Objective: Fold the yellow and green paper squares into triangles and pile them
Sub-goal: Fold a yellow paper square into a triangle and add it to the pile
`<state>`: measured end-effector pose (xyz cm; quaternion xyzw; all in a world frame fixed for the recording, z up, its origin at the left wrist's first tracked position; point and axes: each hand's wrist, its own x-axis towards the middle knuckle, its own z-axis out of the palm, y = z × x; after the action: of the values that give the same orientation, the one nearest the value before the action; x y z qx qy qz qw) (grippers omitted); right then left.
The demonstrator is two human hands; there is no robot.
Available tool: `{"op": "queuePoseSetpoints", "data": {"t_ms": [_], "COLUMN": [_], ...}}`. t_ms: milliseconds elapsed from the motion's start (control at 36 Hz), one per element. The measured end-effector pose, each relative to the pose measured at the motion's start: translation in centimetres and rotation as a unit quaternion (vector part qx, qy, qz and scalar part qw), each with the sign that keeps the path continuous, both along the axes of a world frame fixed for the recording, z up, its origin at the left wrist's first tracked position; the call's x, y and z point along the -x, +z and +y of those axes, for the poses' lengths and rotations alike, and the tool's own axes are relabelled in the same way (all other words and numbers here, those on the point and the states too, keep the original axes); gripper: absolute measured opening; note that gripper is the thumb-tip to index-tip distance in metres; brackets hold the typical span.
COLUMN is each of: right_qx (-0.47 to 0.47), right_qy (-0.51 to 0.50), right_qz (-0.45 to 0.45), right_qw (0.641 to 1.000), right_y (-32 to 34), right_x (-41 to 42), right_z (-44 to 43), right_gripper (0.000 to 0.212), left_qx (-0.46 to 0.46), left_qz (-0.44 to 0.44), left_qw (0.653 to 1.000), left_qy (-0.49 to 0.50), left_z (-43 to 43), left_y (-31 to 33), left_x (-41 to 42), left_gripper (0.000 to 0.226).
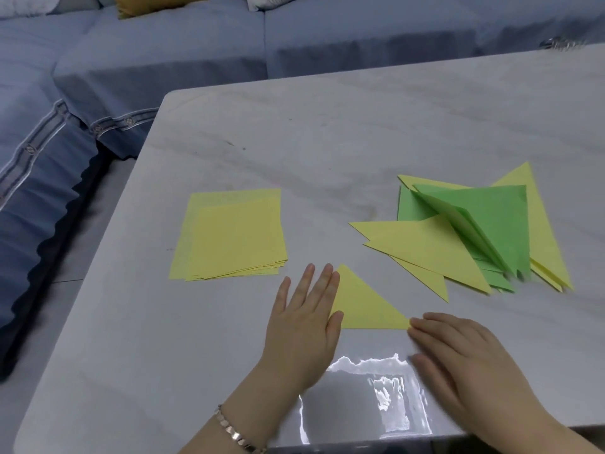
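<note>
Near the front edge of the pale marble tabletop (327,132), we press a folded yellow paper triangle (363,306) flat: left hand (304,319) open on its left side, right hand (471,365) open, fingertips at its right tip. Creasing appears finished; next, it joins the yellow-and-green triangle pile (474,231) toward the right edge.

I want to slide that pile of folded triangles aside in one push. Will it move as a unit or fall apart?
Probably it will fall apart. The pile is loose, its triangles fanned at different angles, so they would likely shift separately. The top green triangle gapes open along its fold and looks light, so a push may flip it. The table looks glossy, so the bottom sheets should slide easily.
</note>
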<state>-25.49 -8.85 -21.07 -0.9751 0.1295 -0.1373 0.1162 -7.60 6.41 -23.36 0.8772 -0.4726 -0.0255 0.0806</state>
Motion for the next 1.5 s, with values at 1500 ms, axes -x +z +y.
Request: {"op": "queuePoseSetpoints", "data": {"t_ms": [1500], "right_qx": [0.007], "right_qy": [-0.138], "right_qz": [-0.106], "right_qw": [0.985], "right_y": [2.3], "right_x": [-7.9], "right_z": [-3.1], "right_gripper": [0.024], "left_qx": [0.102], "left_qz": [0.079], "left_qw": [0.983], "left_qy": [0.132], "left_z": [4.3], "left_y": [5.3], "left_x": [-10.0], "left_gripper": [0.031]}}
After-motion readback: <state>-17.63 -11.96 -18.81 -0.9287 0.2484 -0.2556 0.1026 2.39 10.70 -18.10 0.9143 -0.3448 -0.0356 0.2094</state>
